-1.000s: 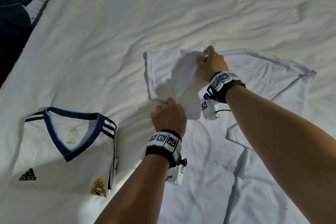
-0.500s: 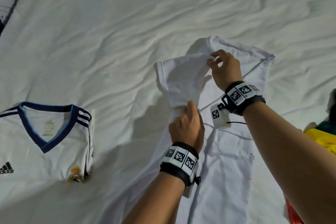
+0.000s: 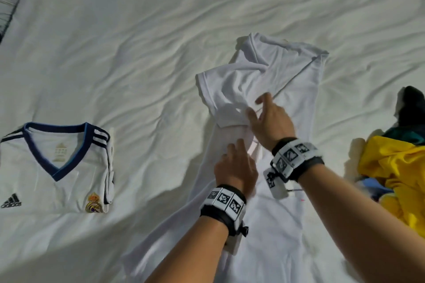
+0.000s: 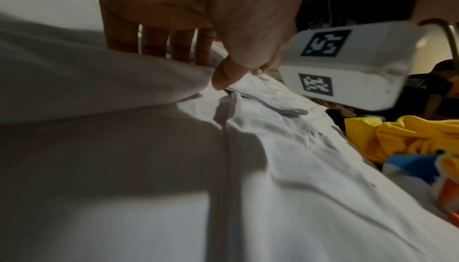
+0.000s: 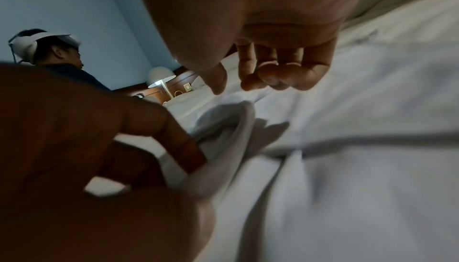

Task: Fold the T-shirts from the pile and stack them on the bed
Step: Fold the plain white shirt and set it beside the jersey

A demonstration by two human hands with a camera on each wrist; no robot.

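A plain white T-shirt (image 3: 287,103) lies lengthwise at center frame on the white bed (image 3: 161,30), its body running toward the bottom edge, 1 short sleeve (image 3: 220,96) folded inward across the chest and loosely rumpled. At left, a folded white jersey (image 3: 57,167) with navy V-neck, 3 shoulder stripes and a gold crest lies flat and squared. At the right edge, a heaped pile (image 3: 395,167) of yellow, blue and dark garments, possibly more shirts, sits unfolded.
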